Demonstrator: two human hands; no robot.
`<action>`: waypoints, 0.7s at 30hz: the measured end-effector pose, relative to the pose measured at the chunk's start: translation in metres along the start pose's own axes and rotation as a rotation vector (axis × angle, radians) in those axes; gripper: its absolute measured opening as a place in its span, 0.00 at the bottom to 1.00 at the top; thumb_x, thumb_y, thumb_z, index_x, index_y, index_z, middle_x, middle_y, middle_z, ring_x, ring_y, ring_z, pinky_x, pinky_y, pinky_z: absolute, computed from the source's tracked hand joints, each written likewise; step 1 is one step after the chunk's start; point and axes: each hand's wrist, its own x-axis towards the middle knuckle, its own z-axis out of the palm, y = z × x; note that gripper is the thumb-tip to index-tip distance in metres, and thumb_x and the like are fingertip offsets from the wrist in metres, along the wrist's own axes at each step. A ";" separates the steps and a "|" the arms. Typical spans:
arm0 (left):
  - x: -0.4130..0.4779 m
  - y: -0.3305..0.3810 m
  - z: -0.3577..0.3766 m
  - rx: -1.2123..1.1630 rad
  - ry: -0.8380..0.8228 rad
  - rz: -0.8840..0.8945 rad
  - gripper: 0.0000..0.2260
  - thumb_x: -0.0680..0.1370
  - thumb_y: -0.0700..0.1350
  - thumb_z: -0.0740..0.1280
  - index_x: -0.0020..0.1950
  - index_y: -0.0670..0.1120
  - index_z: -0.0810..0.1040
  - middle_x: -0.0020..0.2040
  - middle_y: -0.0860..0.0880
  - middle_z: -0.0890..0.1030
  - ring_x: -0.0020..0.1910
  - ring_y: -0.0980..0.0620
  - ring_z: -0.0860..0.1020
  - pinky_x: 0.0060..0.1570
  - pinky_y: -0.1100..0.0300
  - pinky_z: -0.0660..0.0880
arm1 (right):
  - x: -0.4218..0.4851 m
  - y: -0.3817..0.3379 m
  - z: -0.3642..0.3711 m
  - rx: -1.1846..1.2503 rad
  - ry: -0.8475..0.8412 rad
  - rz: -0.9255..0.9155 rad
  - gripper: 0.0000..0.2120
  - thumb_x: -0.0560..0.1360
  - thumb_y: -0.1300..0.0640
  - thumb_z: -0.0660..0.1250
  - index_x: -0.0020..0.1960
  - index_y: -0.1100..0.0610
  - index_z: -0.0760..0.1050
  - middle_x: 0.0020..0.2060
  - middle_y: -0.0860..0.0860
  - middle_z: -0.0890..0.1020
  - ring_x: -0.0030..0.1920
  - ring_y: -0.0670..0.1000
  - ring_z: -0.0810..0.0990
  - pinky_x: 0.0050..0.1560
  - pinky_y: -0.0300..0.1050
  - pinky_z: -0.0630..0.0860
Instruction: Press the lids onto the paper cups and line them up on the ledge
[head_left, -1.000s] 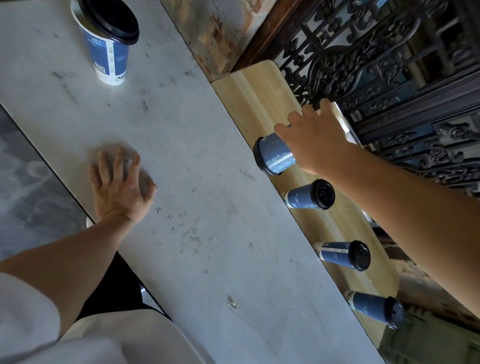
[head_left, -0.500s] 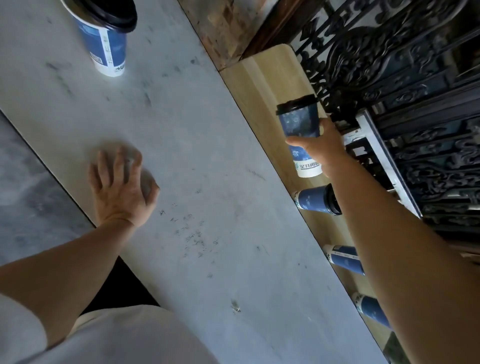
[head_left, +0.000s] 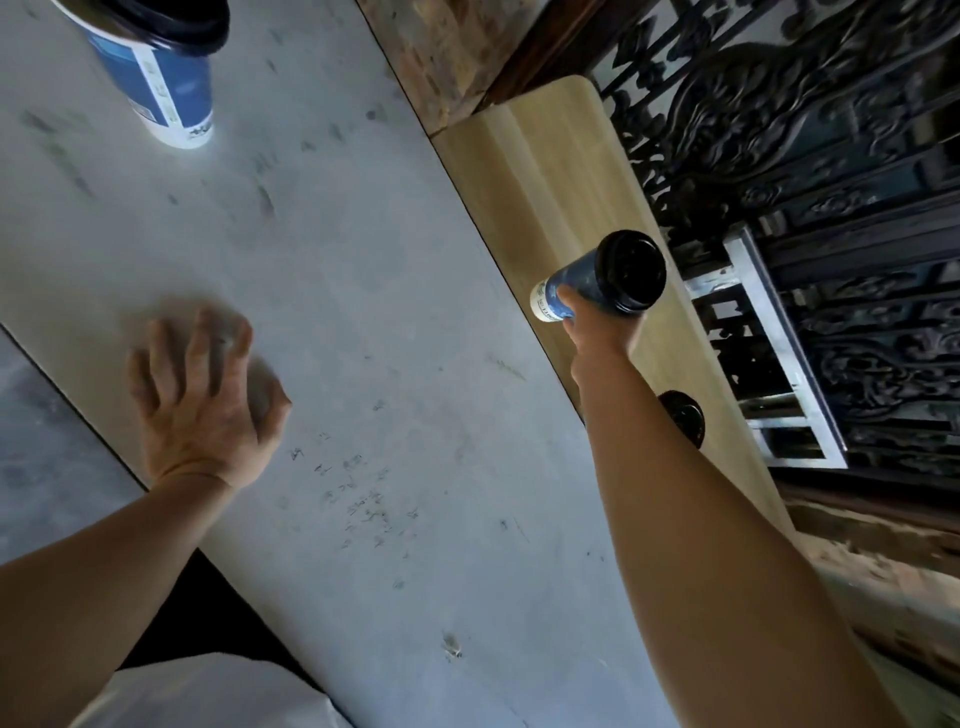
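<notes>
My right hand (head_left: 600, 332) grips a blue paper cup (head_left: 576, 283) with a black lid (head_left: 630, 270), over the wooden ledge (head_left: 524, 156); whether its base touches the wood I cannot tell. Just behind my right forearm, the black lid of another cup (head_left: 685, 415) shows on the ledge; the cup's body is hidden. A third lidded blue cup (head_left: 166, 88) stands on the grey stone table (head_left: 363, 312) at the top left. My left hand (head_left: 202, 405) rests on that table with fingers spread, holding nothing.
A dark ornate iron railing (head_left: 805, 130) runs along the far side of the ledge, with a grey metal frame (head_left: 774, 353) against it. A worn wall corner (head_left: 441, 57) meets the ledge's far end. My pale garment (head_left: 208, 696) is at the bottom left.
My right hand has carried the cup from over the table edge out over the ledge. The view shifted, so my arm now hides the other ledge cups. My left hand stayed put.
</notes>
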 end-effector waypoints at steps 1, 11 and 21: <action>0.000 0.000 0.000 0.002 -0.004 -0.002 0.35 0.73 0.62 0.57 0.79 0.51 0.61 0.80 0.43 0.57 0.80 0.33 0.49 0.76 0.52 0.29 | 0.001 0.004 0.003 -0.008 0.001 0.008 0.44 0.59 0.62 0.82 0.71 0.49 0.70 0.57 0.43 0.78 0.64 0.52 0.77 0.66 0.56 0.76; -0.001 0.001 0.002 0.001 0.004 -0.022 0.35 0.73 0.62 0.56 0.78 0.51 0.62 0.81 0.43 0.57 0.80 0.33 0.49 0.77 0.51 0.30 | 0.008 0.031 0.009 -0.003 0.019 0.084 0.43 0.59 0.60 0.84 0.70 0.49 0.72 0.60 0.46 0.79 0.62 0.51 0.79 0.65 0.52 0.77; -0.002 0.001 0.002 -0.007 0.010 -0.027 0.34 0.74 0.62 0.55 0.79 0.51 0.61 0.81 0.43 0.57 0.80 0.35 0.47 0.77 0.49 0.31 | 0.005 0.029 0.011 -0.045 0.040 0.074 0.39 0.62 0.63 0.81 0.69 0.49 0.71 0.59 0.49 0.80 0.57 0.51 0.81 0.59 0.51 0.81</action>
